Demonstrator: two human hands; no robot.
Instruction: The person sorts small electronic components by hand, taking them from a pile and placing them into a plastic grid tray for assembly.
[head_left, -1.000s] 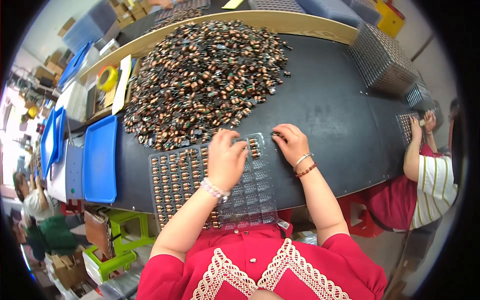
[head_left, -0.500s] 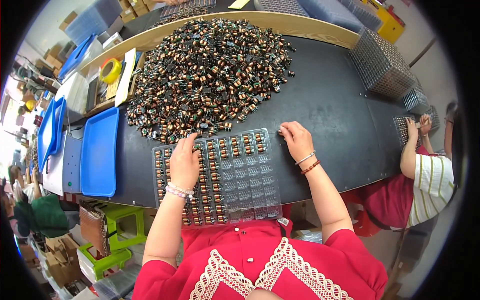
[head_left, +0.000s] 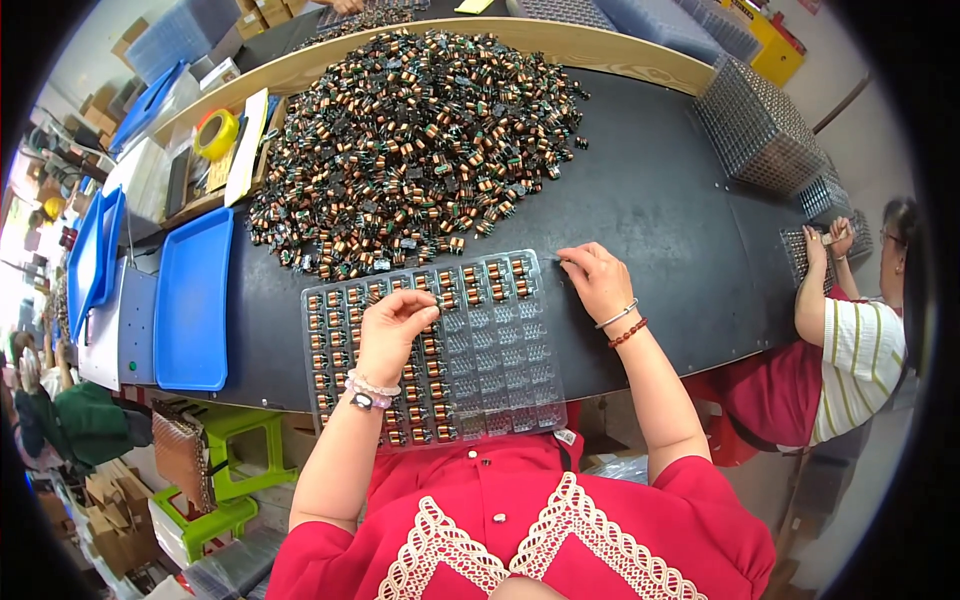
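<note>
A clear plastic tray [head_left: 500,385] with rows of small pockets lies at the table's front edge. Copper-wound coils [head_left: 437,385] fill its left columns and the top pockets further right; the other pockets at right hold none. My left hand [head_left: 392,328] is over the tray's middle, thumb and fingers pinched together beside the filled column. Whatever sits in that pinch is hidden. Just off the tray's top right corner, my right hand [head_left: 600,285] is closed in a pinch near the black table; a tiny thin bit shows at its fingertips, too small to name.
A large heap of loose coils [head_left: 420,150] rises behind the tray, against a wooden rail [head_left: 640,62]. Blue trays [head_left: 195,300] and yellow tape [head_left: 216,135] are at left. Stacked clear trays [head_left: 760,125] stand at far right, where another person [head_left: 860,350] works at a tray.
My left hand has moved right and slightly down over the tray, from stretched fingers near the heap's edge to a pinch. My right hand has barely moved.
</note>
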